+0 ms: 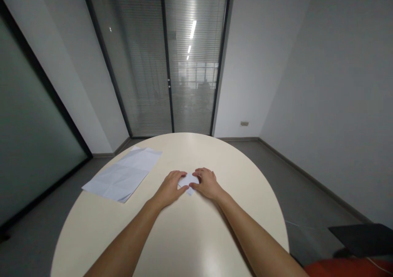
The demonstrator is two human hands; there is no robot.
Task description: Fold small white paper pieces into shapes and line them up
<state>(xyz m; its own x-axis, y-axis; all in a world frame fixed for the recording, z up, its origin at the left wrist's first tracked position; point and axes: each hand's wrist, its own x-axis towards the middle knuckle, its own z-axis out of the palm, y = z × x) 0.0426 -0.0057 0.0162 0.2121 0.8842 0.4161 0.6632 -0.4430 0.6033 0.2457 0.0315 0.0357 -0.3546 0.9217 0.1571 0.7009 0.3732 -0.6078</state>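
Observation:
Between my two hands lies a small piece of folded white paper (188,180), close to the middle of the table. My left hand (172,188) has its thumb and fingertips curved around the paper's left side. From the right, my right hand (207,183) grips the other side, thumb at the near part and fingers at the far part. One pointed corner of the paper sticks out below the thumbs. The fingers hide some of its edges, so its full shape cannot be made out.
Creased white sheets of paper (127,174) lie on the left of the round cream table (190,236). Behind the table stands a glass partition with blinds (147,72). At the lower right are a dark flat object (362,238) and something red (337,267).

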